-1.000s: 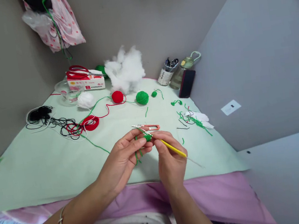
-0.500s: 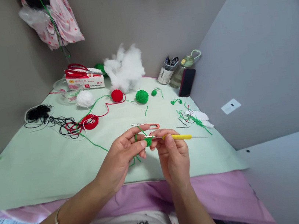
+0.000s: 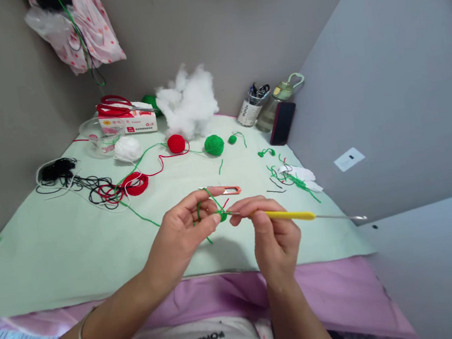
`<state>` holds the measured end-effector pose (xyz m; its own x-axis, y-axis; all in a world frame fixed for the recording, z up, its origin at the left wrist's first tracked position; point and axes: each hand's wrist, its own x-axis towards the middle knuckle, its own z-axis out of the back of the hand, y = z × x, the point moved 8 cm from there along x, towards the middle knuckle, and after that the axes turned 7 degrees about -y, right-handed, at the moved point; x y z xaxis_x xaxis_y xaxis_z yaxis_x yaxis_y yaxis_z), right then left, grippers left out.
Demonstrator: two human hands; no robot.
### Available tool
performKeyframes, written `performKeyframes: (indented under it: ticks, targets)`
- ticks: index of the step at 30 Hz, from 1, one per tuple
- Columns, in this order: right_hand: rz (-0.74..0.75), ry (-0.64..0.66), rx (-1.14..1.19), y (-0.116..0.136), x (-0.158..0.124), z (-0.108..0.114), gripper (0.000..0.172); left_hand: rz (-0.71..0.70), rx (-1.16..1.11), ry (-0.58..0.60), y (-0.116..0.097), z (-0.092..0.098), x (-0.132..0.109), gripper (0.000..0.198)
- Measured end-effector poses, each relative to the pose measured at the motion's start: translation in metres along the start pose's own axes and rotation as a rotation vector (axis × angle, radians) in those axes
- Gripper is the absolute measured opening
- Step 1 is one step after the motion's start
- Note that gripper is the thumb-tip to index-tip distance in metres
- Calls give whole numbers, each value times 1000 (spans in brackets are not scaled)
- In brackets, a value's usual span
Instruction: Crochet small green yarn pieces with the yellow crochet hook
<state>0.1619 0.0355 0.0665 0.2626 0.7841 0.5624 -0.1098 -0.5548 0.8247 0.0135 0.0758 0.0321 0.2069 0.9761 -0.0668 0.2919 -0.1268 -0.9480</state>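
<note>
My left hand [image 3: 185, 237] pinches a small green crochet piece [image 3: 223, 215] between thumb and fingers, with green yarn looped over the index finger. My right hand [image 3: 271, 233] grips a crochet hook with a yellow handle [image 3: 293, 215]; its tip sits at the green piece and its metal tail points right. Both hands hover over a pale green mat [image 3: 73, 252]. Just beyond them lie orange thread snips [image 3: 224, 190]. The green strand trails left toward the yarn on the mat.
On the mat lie a green yarn ball [image 3: 214, 145], a red ball [image 3: 176, 143], white yarn [image 3: 128, 149], red and black tangles [image 3: 102, 189], white stuffing [image 3: 188, 103], red scissors on a box [image 3: 126, 119], a pen cup [image 3: 251, 108], a bottle and a dark phone [image 3: 282, 123]. Grey walls close in on the left, back and right.
My right hand has swung the hook from pointing down-right to lying nearly level, its tail now reaching farther right. My left hand still pinches the green piece.
</note>
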Motion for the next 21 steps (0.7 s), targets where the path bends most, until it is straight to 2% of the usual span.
performKeyframes:
  ticks: [4, 7, 9, 12, 14, 15, 18, 21]
  targets:
    - [273, 82, -267, 23, -6, -8, 24, -184, 187, -85, -11, 3, -4, 34]
    - [487, 104, -484, 29, -18, -18, 26, -246, 216, -140, -15, 3, -8, 38]
    - [591, 57, -619, 28, -26, -22, 31, -183, 141, -130, -10, 1, -8, 40]
    - [669, -44, -684, 25, -32, -21, 36, 95, -124, -6, 10, -7, -3, 38]
    - [552, -70, -557, 20, -26, -14, 33, 265, -287, 59, 21, -12, -1, 37]
    - [425, -77, -455, 14, -20, -9, 30, 304, -327, 71, 23, -12, 1, 36]
    - [61, -119, -93, -4, -5, 3, 23, 265, -300, 67, 18, -8, 5, 33]
    - [-127, -109, 120, -18, -1, 2, 21, 202, -212, 58, 13, -6, 4, 36]
